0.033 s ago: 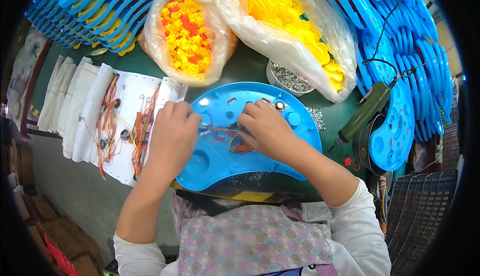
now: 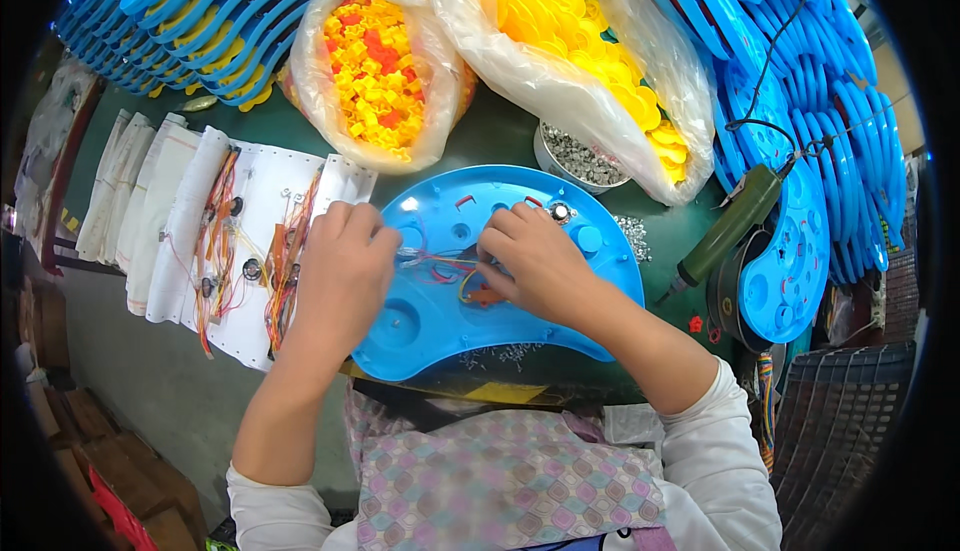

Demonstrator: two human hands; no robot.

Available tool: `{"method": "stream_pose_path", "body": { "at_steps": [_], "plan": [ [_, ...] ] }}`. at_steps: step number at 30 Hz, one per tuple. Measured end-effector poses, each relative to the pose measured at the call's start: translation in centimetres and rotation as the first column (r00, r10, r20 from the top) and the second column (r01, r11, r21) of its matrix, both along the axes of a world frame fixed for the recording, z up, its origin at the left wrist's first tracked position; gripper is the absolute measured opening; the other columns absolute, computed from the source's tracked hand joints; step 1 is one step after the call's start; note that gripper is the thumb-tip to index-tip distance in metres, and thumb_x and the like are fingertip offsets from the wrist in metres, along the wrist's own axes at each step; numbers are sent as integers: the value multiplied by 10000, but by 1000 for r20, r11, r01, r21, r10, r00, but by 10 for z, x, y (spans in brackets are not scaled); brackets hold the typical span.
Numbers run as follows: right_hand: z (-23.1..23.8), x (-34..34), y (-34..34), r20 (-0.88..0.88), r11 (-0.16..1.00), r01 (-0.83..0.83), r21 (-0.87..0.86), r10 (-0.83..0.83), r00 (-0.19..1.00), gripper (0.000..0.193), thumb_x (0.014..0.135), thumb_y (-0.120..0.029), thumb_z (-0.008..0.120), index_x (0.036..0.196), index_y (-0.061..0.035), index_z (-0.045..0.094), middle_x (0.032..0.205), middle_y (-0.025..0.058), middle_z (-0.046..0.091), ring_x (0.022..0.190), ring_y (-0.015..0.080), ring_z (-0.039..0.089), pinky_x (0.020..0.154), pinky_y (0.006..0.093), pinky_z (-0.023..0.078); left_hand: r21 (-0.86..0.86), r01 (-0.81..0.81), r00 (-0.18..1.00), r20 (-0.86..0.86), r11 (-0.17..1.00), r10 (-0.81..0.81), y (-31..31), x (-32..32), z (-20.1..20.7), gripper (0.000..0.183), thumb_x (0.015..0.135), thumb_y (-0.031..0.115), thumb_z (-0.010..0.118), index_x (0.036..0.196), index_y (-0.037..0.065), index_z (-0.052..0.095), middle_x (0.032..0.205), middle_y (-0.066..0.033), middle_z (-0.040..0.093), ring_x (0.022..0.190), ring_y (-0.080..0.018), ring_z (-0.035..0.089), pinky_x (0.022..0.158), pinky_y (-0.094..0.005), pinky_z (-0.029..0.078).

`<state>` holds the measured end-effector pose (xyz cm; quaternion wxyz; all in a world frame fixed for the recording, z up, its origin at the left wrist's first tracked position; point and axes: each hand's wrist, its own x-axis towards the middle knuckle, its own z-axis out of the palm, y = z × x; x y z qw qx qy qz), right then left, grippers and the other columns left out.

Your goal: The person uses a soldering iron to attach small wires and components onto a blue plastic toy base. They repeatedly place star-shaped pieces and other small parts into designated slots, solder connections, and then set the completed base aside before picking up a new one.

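Note:
A blue curved plastic shell (image 2: pixel 440 336) lies on the table in front of me, its inside with posts and round recesses facing up. Thin coloured wires (image 2: pixel 432 256) stretch across it between my hands. My left hand (image 2: pixel 350 261) is closed over the shell's left side, thumb and fingers pinching the wires' left end. On the right, my right hand (image 2: pixel 535 261) has its fingers bent together on the same wires. Below its fingers sits a small orange-brown circuit board (image 2: pixel 486 295). A round silvery part (image 2: pixel 560 212) is set near the shell's far edge. The fingertips are partly hidden.
White sheets carrying wired boards (image 2: pixel 255 241) lie at left. Bags of small yellow-red parts (image 2: pixel 375 71) and yellow discs (image 2: pixel 560 21) stand behind, beside a tub of screws (image 2: pixel 580 156). A green electric screwdriver (image 2: pixel 730 221) hangs at right. Blue shells (image 2: pixel 800 81) are stacked on both sides.

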<state>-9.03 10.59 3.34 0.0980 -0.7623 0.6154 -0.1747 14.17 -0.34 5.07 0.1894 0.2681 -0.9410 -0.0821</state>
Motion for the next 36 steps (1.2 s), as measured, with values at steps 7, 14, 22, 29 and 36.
{"method": "stream_pose_path", "body": {
  "at_steps": [7,14,22,29,36],
  "plan": [
    [6,-5,5,228,996,-87,15,81,970,159,866,-98,735,925,-79,589,1162,84,687,1031,304,617,901,426,483,-24,33,995,-88,999,-35,7,1,16,129,833,28,720,956,62,703,1076,-77,658,1119,-302,595,951,-440,472],
    [7,-5,7,379,992,-67,103,23,925,213,904,-161,736,1009,-66,576,963,106,659,919,328,669,794,449,520,34,35,997,-67,999,-32,-3,6,7,226,793,7,771,984,45,656,1071,-95,653,1126,-306,584,977,-443,464],
    [8,1,8,404,966,-16,257,-92,910,401,898,-193,783,1187,-72,531,1028,175,695,975,386,681,813,491,539,282,70,998,-14,957,-69,22,7,12,179,828,114,763,936,65,629,928,-102,633,865,-321,647,762,-447,514],
    [2,10,14,381,967,92,237,-179,907,394,892,-133,771,1217,-76,556,975,142,708,970,360,672,850,462,512,-223,126,983,-104,967,-152,24,-18,10,138,810,110,679,898,69,582,872,-93,602,894,-295,635,842,-429,503],
    [-18,14,21,214,994,111,24,-114,970,373,856,-104,771,1198,-108,622,907,75,713,907,313,655,949,432,433,7,269,963,24,963,-269,35,-13,-7,98,820,88,658,881,78,582,854,-90,617,910,-286,618,884,-431,494]
  ]
}}
